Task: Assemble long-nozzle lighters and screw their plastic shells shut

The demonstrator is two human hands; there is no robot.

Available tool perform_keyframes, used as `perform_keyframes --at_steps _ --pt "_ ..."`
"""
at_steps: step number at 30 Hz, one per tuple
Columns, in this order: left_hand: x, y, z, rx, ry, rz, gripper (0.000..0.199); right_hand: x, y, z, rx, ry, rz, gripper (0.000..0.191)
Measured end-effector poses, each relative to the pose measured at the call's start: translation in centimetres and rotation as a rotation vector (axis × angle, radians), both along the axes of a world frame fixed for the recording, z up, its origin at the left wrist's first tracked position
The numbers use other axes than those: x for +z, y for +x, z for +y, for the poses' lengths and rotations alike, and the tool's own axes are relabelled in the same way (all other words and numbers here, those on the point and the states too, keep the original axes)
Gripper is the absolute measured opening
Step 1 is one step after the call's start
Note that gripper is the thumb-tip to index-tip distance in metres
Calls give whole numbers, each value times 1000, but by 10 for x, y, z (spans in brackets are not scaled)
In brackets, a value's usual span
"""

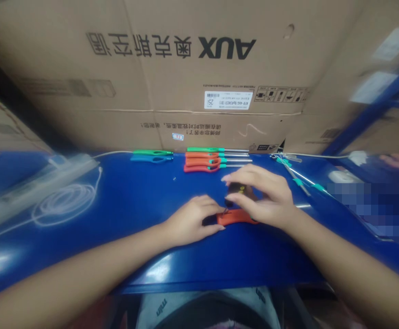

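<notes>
An orange lighter handle (235,217) lies on the blue table near its front. My left hand (194,219) is closed on its left end, thumb in front and fingers behind. My right hand (266,194) is wrapped round a stubby black screwdriver (237,192) with yellow marks, held above the handle. Its thin tip points down at the handle's left part; whether it touches cannot be made out. My right palm and fingers cover part of the screwdriver and the handle's right end.
Behind my hands lie several long-tube lighters (202,162) and green and blue handle pieces (151,155). Metal tubes with green ends (300,176) rest at the right. A coiled white cable (65,201) is at the left. A large cardboard box (172,87) walls off the back.
</notes>
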State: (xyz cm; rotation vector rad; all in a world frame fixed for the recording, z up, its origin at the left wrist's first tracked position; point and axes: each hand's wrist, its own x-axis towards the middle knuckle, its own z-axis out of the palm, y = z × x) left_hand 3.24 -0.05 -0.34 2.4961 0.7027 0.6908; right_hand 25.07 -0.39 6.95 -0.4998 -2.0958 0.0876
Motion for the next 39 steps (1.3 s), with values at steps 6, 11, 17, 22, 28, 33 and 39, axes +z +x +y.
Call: perform_keyframes --at_steps 6,11,17,22,28,33,39 --pt "1 0 0 -5 -9 0 32 -3 2 1 99 -95 -59 36" --pt "0 0 -1 4 0 21 33 -5 1 3 65 -117 -38 28" --pt "-1 0 0 8 1 14 34 0 5 2 62 -98 -98 30" --pt "-1 0 0 11 1 13 35 4 4 1 64 -192 -8 21" --pt "-2 0 1 7 3 7 35 7 4 -1 -8 -4 -64 28" --pt "-3 0 1 18 14 13 35 6 1 -2 64 -122 11 18" --pt "-2 1 0 20 5 19 35 3 5 -1 48 26 -114 29"
